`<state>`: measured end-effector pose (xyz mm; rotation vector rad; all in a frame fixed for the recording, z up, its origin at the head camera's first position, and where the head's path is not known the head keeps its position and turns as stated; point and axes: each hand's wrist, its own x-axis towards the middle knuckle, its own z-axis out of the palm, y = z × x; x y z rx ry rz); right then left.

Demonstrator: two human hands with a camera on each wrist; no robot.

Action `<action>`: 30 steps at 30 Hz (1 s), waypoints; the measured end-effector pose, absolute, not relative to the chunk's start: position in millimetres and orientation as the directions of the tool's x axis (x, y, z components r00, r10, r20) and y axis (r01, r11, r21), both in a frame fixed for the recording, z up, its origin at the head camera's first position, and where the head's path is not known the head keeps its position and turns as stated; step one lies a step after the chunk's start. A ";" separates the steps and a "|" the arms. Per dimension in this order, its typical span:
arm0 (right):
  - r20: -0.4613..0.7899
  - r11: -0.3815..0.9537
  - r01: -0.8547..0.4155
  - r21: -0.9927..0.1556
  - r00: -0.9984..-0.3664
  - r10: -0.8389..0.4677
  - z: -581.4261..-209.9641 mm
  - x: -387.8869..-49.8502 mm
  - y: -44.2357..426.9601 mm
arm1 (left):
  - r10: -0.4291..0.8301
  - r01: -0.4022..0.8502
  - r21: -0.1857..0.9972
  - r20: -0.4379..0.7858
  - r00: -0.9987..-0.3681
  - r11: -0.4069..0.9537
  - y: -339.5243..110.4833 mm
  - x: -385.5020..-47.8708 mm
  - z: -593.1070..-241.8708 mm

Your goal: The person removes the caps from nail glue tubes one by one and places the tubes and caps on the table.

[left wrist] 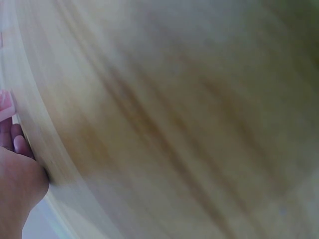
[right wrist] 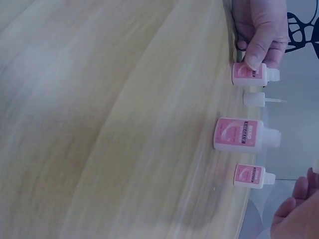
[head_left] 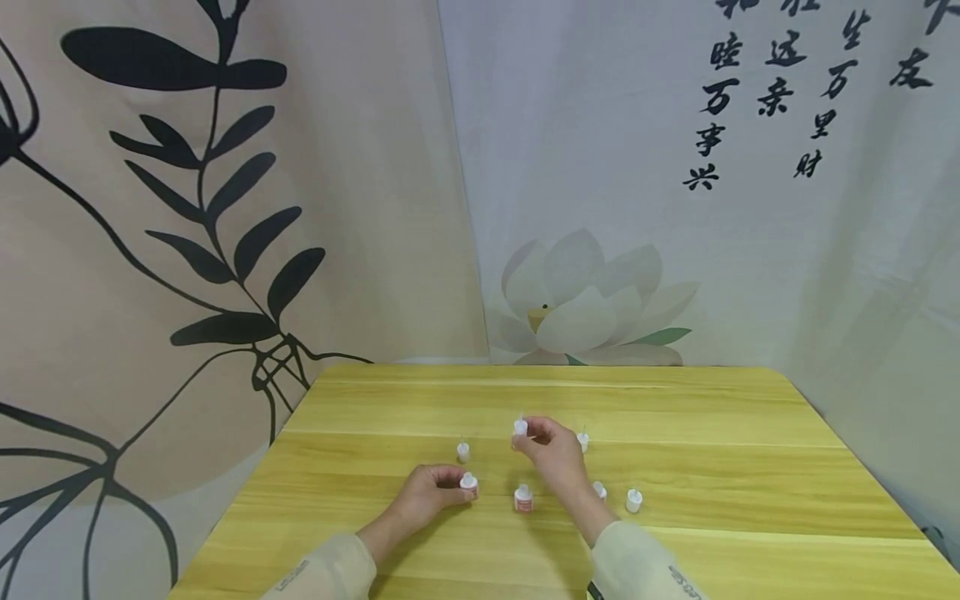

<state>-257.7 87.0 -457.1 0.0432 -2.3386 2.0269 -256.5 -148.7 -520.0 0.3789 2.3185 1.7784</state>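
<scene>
My left hand [head_left: 427, 498] grips a small white bottle with a pink label [head_left: 468, 486] low over the table; the bottle also shows in the right wrist view [right wrist: 248, 73]. Farther back, my right hand [head_left: 557, 457] pinches a white brush cap [head_left: 521, 427], its thin stem upward. Between the hands stands another pink-labelled bottle [head_left: 523, 498], without its cap. A brush cap [head_left: 462, 452] stands beyond the left hand. In the right wrist view a further pink-labelled bottle [right wrist: 248, 176] stands near the right hand. What the right fingers hold is mostly out of that view.
Right of the right forearm are a white cap [head_left: 633, 500] and a bottle [head_left: 599, 492] partly hidden by the wrist. Another brush cap [head_left: 582, 442] stands behind the right hand. The wooden table [head_left: 750, 450] ends before a printed cloth backdrop [head_left: 390, 208].
</scene>
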 end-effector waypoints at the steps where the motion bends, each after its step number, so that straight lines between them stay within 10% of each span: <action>1: 0.050 0.150 -0.047 -0.988 -0.999 0.016 -458.1 -257.6 86.4 | 0.317 0.082 0.966 0.000 -0.949 0.247 -148.7 -256.2 -519.5; 30: 0.011 0.244 0.020 -0.970 -0.992 0.126 -481.4 -248.9 79.6 | 0.316 0.087 0.961 -0.001 -0.949 0.263 -150.3 -254.8 -519.1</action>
